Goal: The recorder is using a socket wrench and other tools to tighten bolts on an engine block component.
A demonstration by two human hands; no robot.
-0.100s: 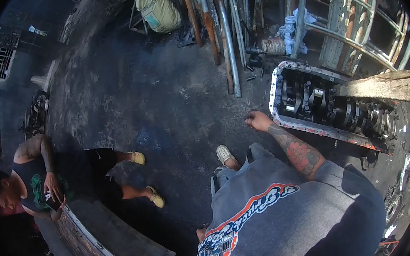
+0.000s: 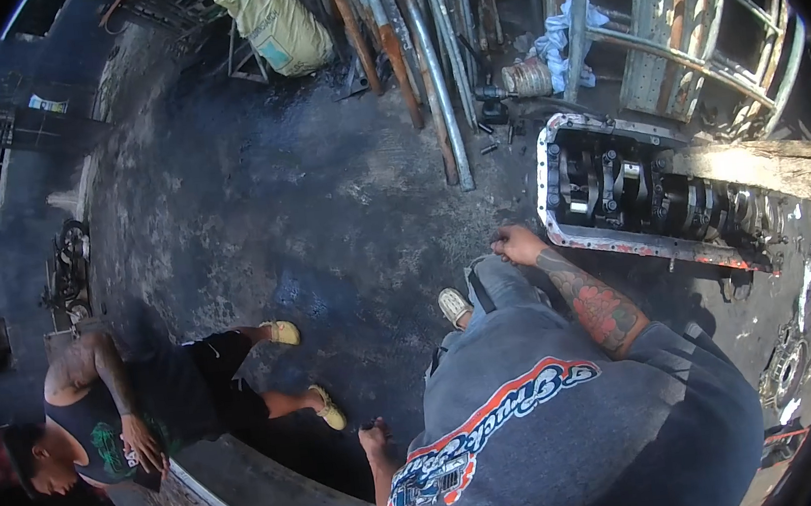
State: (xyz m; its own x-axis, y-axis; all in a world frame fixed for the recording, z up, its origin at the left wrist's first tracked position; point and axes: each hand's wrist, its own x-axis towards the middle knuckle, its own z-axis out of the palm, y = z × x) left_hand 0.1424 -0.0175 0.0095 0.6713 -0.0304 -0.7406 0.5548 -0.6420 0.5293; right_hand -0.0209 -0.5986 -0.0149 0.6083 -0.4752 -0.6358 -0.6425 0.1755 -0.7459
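Observation:
My right hand (image 2: 515, 243) hangs in front of my right thigh, beside the near left corner of an engine block (image 2: 612, 239). Its fingers are curled in, and whatever they might hold is hidden. The block lies with its crankshaft (image 2: 630, 180) exposed inside a pale, bolt-holed rim. A worn wooden beam (image 2: 761, 159) rests across its right part. Low at my left side is my left hand (image 2: 376, 438), closed, with something small and dark at its fingers that I cannot make out. Neither hand touches the block.
Metal pipes (image 2: 406, 65) lean at the back, near a filled sack (image 2: 281, 24). A metal frame (image 2: 710, 4), a white rag (image 2: 557, 51) and a rusty can (image 2: 528, 80) stand behind the block. At left, a person (image 2: 97, 424) in yellow clogs is by a long dark bench-like surface (image 2: 292, 492).
My left hand has come further out from behind my shirt, forward and left. My right hand is now closer to my thigh. The whole view has shifted slightly, and the other person appears lower.

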